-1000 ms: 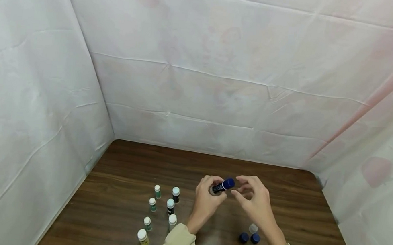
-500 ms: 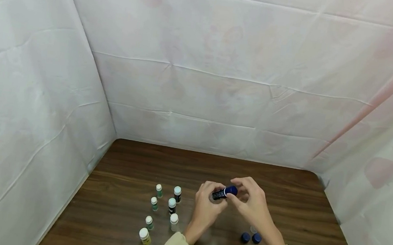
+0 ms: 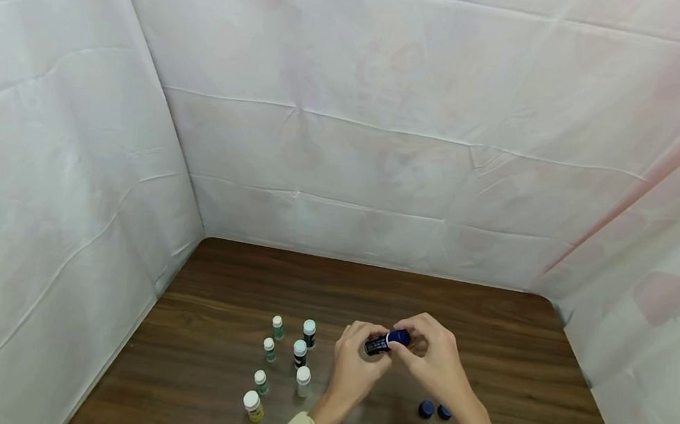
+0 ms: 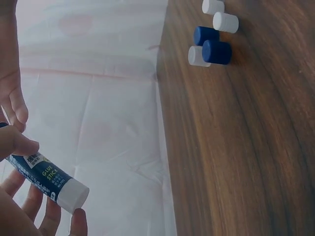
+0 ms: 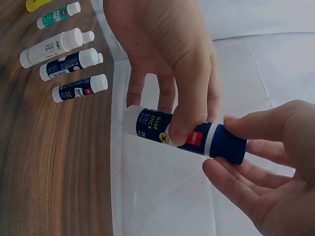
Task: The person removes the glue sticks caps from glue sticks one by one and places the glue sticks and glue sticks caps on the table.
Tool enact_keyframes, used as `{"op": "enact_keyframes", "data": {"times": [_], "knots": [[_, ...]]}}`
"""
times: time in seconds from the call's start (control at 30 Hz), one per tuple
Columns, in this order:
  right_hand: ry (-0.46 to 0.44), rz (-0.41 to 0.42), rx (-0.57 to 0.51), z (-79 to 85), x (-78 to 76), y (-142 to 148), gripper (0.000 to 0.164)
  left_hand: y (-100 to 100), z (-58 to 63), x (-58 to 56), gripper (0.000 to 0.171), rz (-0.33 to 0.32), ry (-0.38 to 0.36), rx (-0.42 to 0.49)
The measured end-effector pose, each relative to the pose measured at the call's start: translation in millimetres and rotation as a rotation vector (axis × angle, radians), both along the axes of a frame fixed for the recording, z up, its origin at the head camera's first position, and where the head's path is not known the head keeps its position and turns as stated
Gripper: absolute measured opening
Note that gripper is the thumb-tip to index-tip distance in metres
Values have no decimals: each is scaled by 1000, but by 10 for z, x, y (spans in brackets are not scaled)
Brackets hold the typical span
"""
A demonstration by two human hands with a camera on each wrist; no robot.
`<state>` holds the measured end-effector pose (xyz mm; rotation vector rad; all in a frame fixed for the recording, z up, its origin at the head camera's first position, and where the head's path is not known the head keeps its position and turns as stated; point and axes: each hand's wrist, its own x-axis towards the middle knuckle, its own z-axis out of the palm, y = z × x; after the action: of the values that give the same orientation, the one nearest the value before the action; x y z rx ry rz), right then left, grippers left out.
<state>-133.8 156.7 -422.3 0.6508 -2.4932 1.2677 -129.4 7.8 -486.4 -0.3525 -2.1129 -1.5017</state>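
A dark blue glue stick [image 5: 152,125] is held in the air over the table, tilted, its blue cap [image 5: 231,144] toward the right. My left hand [image 3: 356,361] grips its labelled body, with the thumb lying along the label in the right wrist view. Thumb and fingers of my right hand [image 3: 438,359] pinch the blue cap, which is still on the stick. The stick's pale bottom end [image 4: 74,195] sticks out past the left hand's fingers in the left wrist view.
Several glue sticks stand upright left of the hands, among them a yellow one [image 3: 253,406], a green one [image 3: 260,382] and a white one [image 3: 303,381]. Loose blue caps [image 4: 216,52] and white caps [image 4: 226,22] lie on the wooden table [image 3: 231,283] near the right forearm. Pale cloth walls [image 3: 345,170] border it.
My right hand has moved in from beside the glue stick and now pinches its blue cap. The stick has dropped slightly and tilted flatter, still in my left hand.
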Motion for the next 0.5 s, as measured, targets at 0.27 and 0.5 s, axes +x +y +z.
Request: {"op": "enact_keyframes", "data": {"times": [0.27,0.5], "knots": [[8,29,-18,-8,28,4,26,-23,-3,53,30,-23,-7,-14],[24,29,-19,-9,52,9,27,-28,-26,57,32,-23,43,-39]]}}
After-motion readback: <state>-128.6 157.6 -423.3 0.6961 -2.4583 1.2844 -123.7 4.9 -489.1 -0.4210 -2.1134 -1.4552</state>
